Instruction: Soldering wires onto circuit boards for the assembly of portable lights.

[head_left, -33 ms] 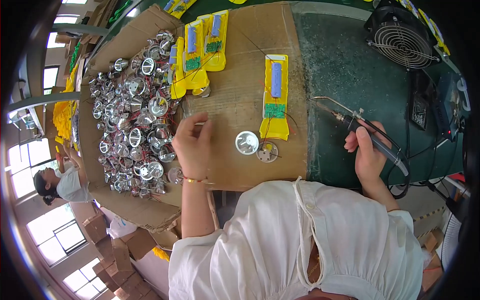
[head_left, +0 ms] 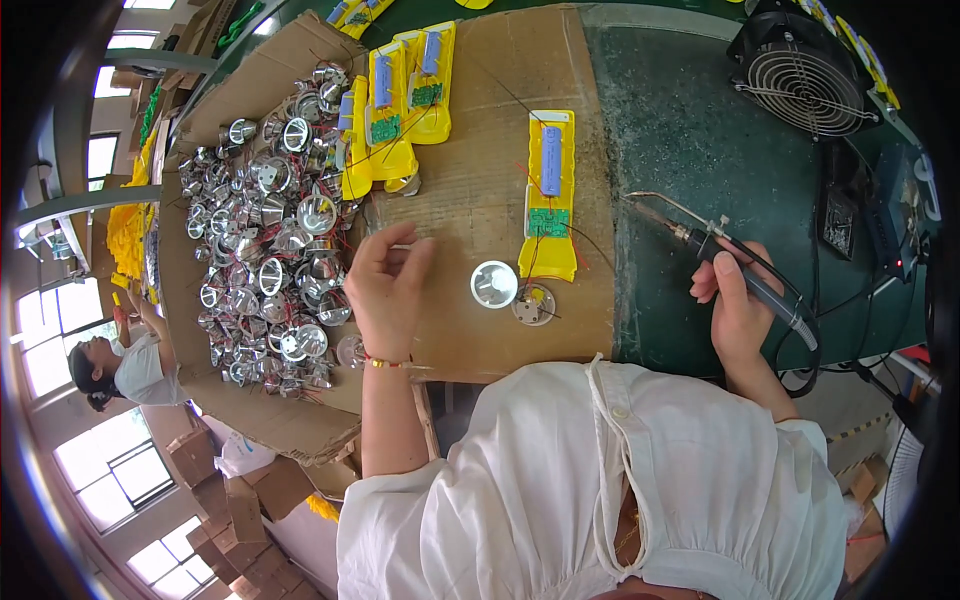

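My right hand (head_left: 738, 300) grips a soldering iron (head_left: 745, 268) with a thin metal guide tube along it; its tip points left over the green mat. My left hand (head_left: 385, 285) hovers beside the box of reflectors, fingers loosely bent, thumb apart, nothing seen in it. Between my hands lies a yellow flashlight housing (head_left: 548, 262) with a blue battery cell (head_left: 551, 160), a green circuit board (head_left: 548, 222) and loose wires. Just below it are a silver reflector cup (head_left: 494, 285) and a round reflector piece (head_left: 534, 304), back side up.
A cardboard box (head_left: 275, 425) full of silver reflectors (head_left: 270, 275) stands at the left. More yellow housings (head_left: 432, 115) lie beyond my left hand. A black fan (head_left: 805, 90) and a soldering station (head_left: 900, 215) with cables stand at the right. Another person (head_left: 135, 370) works far left.
The yellow housing has shifted very slightly, and its wires lie a little differently. My left thumb has moved slightly to the right; my right hand stays put.
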Demonstrator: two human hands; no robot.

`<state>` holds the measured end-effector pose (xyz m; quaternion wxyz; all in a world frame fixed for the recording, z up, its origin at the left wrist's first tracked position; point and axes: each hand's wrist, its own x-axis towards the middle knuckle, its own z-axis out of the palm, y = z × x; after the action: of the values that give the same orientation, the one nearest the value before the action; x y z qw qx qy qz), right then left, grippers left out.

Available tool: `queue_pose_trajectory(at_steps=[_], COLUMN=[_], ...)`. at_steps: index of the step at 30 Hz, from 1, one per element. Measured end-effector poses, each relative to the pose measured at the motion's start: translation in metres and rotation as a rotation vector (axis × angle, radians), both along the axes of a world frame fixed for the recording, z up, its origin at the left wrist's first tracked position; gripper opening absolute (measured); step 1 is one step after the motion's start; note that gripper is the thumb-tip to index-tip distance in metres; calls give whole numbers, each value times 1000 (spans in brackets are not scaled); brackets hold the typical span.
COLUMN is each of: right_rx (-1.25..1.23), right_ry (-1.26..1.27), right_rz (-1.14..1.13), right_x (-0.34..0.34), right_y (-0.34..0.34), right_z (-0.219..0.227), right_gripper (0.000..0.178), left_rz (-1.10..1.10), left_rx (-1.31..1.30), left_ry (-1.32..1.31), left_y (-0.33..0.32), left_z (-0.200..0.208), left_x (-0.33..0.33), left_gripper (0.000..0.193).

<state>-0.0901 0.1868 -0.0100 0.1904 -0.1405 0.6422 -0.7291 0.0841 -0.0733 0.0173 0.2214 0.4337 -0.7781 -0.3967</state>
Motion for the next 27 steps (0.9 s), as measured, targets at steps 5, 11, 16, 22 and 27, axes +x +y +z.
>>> queue_pose_trajectory(at_steps=[5, 11, 16, 22, 27], right_rx=[-30, -16, -19, 22, 26], right_ry=[-13, -44, -72, -190, -263], right_rz=[-27, -54, -68, -55, -14], right_x=[-7, -11, -16, -19, -19], right_y=[4, 8, 9, 13, 13], right_z=[2, -3, -5, -1, 1], right_gripper=[17, 16, 15, 15, 14], left_rz=[-478, -57, -409, -568, -676], left_rx=[66, -656, -220, -402, -463], left_ry=[-250, -283, -299, -256, -254], left_y=[27, -8, 50, 36, 10], left_z=[6, 30, 10, -9, -3], left_x=[-17, -7, -60, -138, -257], left_gripper=[14, 17, 62, 72, 64])
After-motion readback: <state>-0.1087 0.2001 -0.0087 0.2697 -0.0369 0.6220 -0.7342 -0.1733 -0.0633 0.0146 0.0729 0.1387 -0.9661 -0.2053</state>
